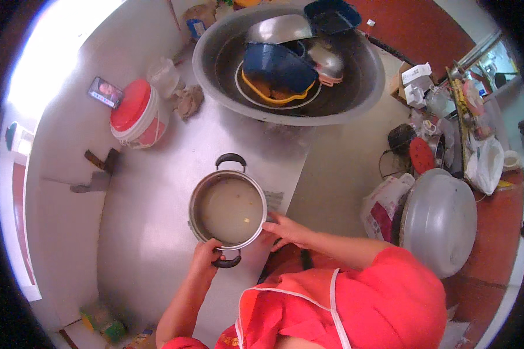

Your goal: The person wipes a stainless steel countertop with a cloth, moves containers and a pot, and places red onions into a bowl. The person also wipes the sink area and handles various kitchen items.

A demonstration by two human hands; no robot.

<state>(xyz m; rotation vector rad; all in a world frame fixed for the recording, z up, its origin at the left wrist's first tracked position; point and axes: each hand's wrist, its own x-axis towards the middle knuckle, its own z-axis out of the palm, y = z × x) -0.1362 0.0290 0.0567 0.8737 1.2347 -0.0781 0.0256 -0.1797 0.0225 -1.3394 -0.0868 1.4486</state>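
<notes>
A round steel pot (228,209) with two black loop handles is over the smooth pale worktop (144,227), cloudy pale liquid inside it with small bits floating. My left hand (208,256) grips the near handle at the pot's lower rim. On the pot's right side, my right hand (283,229) holds the rim between thumb and fingers. Whether the pot's base touches the worktop cannot be told from above.
Beyond the pot stands a large metal basin (353,109) holding blue and steel vessels. A red-lidded white bucket (133,109) with a phone (105,92) is at upper left. An upturned metal basin (440,222) and plastic bags are at right. A cleaver-like tool (102,161) hangs at left.
</notes>
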